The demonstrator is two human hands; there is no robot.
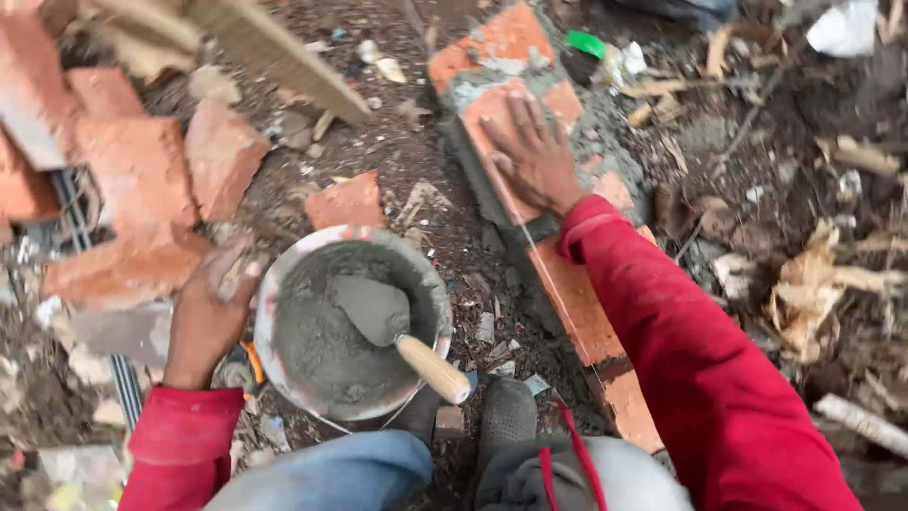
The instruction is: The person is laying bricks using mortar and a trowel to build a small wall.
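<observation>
Nearest: knees in blue jeans [350,473] w/ a dark shoe [506,416] at bottom edge. Just above, bucket [352,322] of grey mortar, trowel [397,331] lying in it, blade sunk in the mix, pale wood handle pointing down-right toward the shoe.

L hand [210,312] flat at bucket's left rim, fingers loosely spread, gripping nothing; touching rim or the brick [123,270] beside it, can't tell which. Red sleeve on both arms.

R hand [534,156] further out, palm down, fingers splayed open, pressing on top brick [492,123] of the course. No grip, just flat contact. Brick's long axis running up-left to down-right, same line as the brick row [577,303] leading back toward the body; fingers pointing up along that axis. Wet mortar [463,161] squeezed out along the left edge, directly beside the thumb. R hand on it, L hand well apart, nearer the trowel.

Beyond: loose broken bricks [142,170] left, wood plank [274,57] top left, green scrap [584,43] & white litter [842,28] top right, dry husks [813,284] on dirt at right. No readable labels or signs.
</observation>
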